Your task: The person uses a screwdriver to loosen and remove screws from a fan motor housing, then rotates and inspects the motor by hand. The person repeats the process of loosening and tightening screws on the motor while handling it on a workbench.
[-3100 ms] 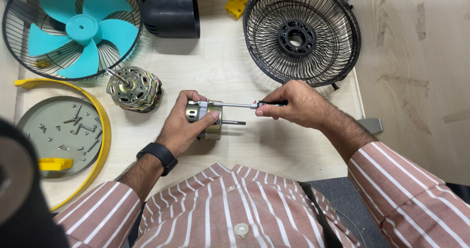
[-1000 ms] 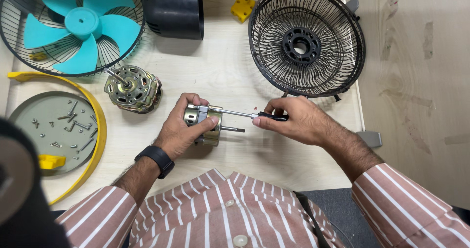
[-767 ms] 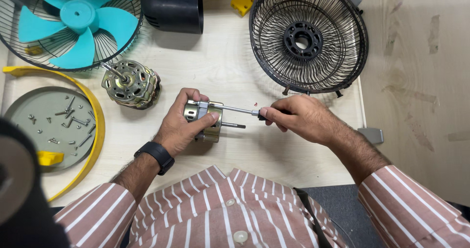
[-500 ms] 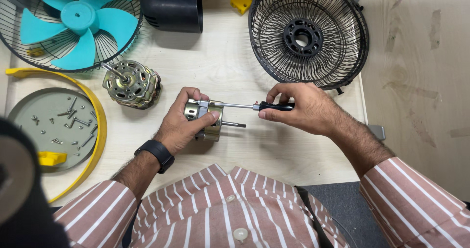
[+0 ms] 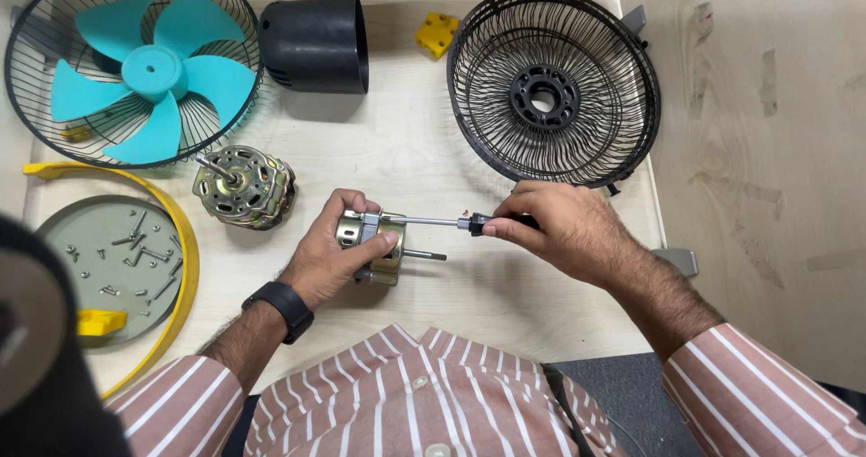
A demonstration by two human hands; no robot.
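My left hand (image 5: 329, 257) grips a small metal motor housing (image 5: 379, 242) with a shaft sticking out to the right, held on the light wooden table (image 5: 424, 150). My right hand (image 5: 559, 231) holds a screwdriver (image 5: 433, 221) by its dark handle. Its thin steel shank lies level and points left, with the tip against the top of the housing. A black watch sits on my left wrist. Both sleeves are striped.
A copper-wound motor core (image 5: 244, 189) lies left of my hand. Behind are a wire guard with a teal fan blade (image 5: 144, 69), a black plastic cover (image 5: 316, 31), a small yellow part (image 5: 437, 35) and a second black wire guard (image 5: 552, 87). A yellow-rimmed tray (image 5: 185, 249) holds several screws.
My right hand has kept shifting its grip on the screwdriver handle while the tip stays at the housing. The view has drifted a little; my left hand holds still.
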